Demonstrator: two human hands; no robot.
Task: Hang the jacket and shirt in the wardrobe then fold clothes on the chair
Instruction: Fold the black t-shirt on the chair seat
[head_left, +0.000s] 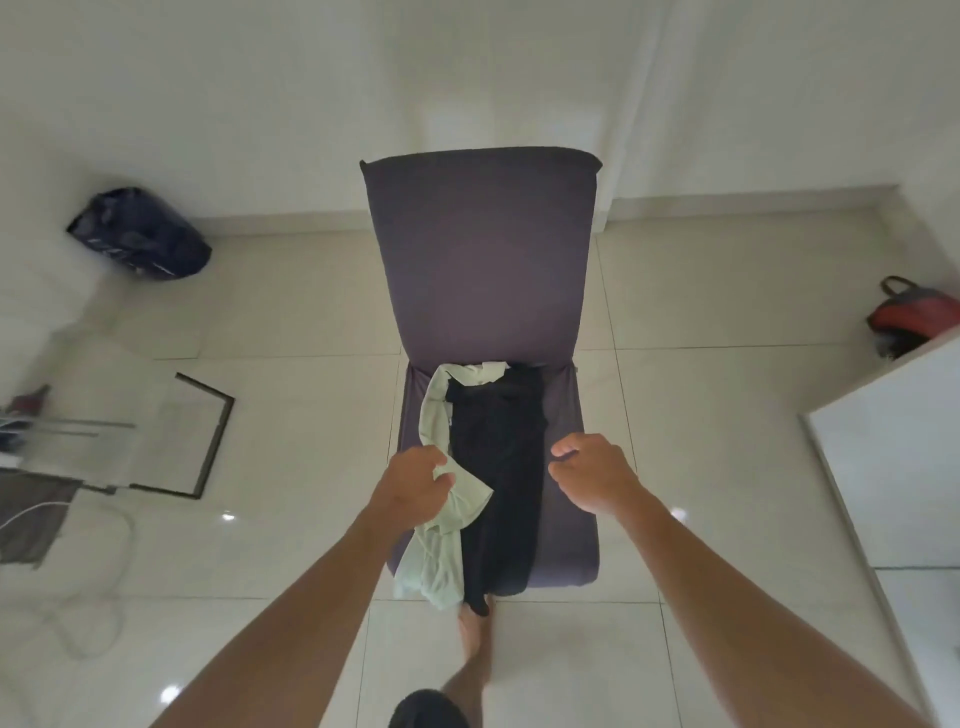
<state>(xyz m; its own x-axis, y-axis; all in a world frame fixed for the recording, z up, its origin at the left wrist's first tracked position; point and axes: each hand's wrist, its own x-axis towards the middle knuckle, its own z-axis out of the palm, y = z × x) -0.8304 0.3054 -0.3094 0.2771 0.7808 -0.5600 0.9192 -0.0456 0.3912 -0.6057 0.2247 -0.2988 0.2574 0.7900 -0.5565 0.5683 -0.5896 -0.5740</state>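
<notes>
- Purple-grey fabric covers the chair (480, 260); tall backrest upright, seat facing the camera, standing on pale glossy floor tiles (727, 395).
- Pale green garment (435, 415) lies along the left side of the seat, from the backrest to the front edge, where its lower end hangs over.
- Black garment (498, 467) lies lengthwise down the middle of the seat, touching the green one; its lower end also droops past the front edge.
- Left hand (413, 486): fingers curled round a bunched fold of the pale green garment, near the seat's left edge.
- Right hand (592, 475): over the right side of the seat, just beside the black garment; fingers loosely curled, holding nothing. Contact with the seat: cannot tell.
- Bare foot (475, 631) on the tiles just below the hanging garment ends.
- Dark blue bag (140, 234) on the floor far left, by the wall.
- Red and black bag (914, 317) on the floor far right, partly hidden behind a white surface (893, 452).
- Dark-framed rectangular panel (197, 441) lies on the floor left of the chair.
</notes>
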